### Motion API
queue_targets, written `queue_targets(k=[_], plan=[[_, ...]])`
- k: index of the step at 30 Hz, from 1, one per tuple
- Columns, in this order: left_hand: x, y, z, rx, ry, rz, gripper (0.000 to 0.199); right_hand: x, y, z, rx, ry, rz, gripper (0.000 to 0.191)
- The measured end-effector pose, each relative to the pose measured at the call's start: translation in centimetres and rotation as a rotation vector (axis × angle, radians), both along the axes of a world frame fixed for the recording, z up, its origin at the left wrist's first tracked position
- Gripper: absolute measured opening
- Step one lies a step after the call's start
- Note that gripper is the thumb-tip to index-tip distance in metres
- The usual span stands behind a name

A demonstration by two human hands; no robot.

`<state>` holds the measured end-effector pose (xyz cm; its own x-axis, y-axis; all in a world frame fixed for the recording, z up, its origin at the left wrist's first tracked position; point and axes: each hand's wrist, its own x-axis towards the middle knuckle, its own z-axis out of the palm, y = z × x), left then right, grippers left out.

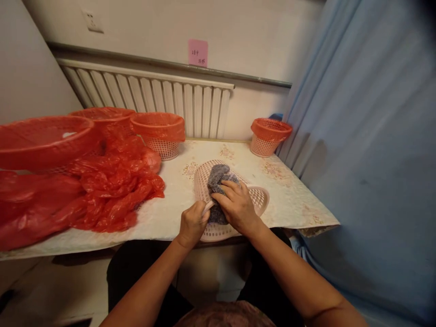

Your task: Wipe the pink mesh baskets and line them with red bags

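A pale pink perforated plastic basket (203, 175) lies at the table's front edge, below my hands. My right hand (237, 204) is closed over a fuzzy grey cloth (218, 176), pressing it together above the basket. To its left, my left hand (194, 222) is a fist around a short pale strip or handle (208, 206) that runs up to the cloth. What this pale piece belongs to is hidden under the cloth and fingers. A rounded lattice part (259, 200) of the same pink plastic shows right of my right hand.
Red-bag-lined baskets stand at the left, one of them a pink basket (163, 147); another lined basket (265, 144) stands back right. Crumpled red plastic bags (109, 181) cover the table's left. A radiator (153, 93) lies behind, a blue curtain (368, 159) hangs right.
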<state>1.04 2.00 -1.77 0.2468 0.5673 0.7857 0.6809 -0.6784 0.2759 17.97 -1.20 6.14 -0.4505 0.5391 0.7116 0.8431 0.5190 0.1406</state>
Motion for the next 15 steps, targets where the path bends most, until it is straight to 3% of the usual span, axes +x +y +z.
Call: queue_targets(k=[5,9,12,15], plan=[[-0.2,-0.1,-0.5,0.028,0.048,-0.033,0.015,3.2,1.0,-1.3,0.108,0.075,-0.068,0.017],[-0.3,-0.2,-0.7,0.069,0.067,-0.021,0.016,7.2,1.8,-3.4,0.082,0.239,-0.167,0.024],[-0.5,-0.1,-1.0,0.093,0.054,-0.016,0.016,10.5,2.3,-6.4,0.046,0.468,-0.24,0.026],[-0.7,-0.1,-1.5,0.102,0.041,-0.018,0.015,12.5,2.2,-10.9,-0.017,0.773,-0.371,0.034]])
